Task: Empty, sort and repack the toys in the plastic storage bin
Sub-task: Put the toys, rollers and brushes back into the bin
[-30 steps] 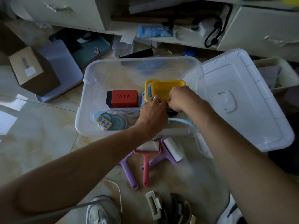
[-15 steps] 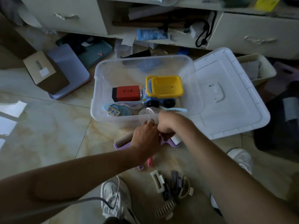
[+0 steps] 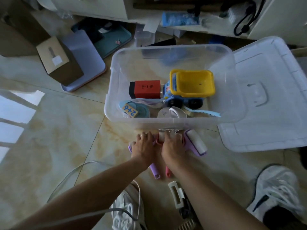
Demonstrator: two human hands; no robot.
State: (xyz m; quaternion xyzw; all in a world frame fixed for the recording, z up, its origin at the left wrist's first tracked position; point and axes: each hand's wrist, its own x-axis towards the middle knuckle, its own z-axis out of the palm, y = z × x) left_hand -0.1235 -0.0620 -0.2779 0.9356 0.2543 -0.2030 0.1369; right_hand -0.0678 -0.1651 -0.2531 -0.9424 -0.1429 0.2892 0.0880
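1. Left hand (image 3: 144, 146) and right hand (image 3: 172, 146) are laid side by side on the small plastic rollers on the floor; whether anything is actually gripped can't be told.
2. A purple-handled white roller (image 3: 196, 143) is left just beside the right hand.
3. The clear plastic storage bin (image 3: 174, 121) is parked right behind them, with a yellow-and-blue toy dump truck (image 3: 191, 87) and a red block (image 3: 147, 89) inside.
4. Its white lid (image 3: 265, 100) is propped at the right.

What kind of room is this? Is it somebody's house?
Probably a room in a home. There is a shiny tiled floor, white cabinets with cluttered shelves, and a plastic bin holding a toy truck.
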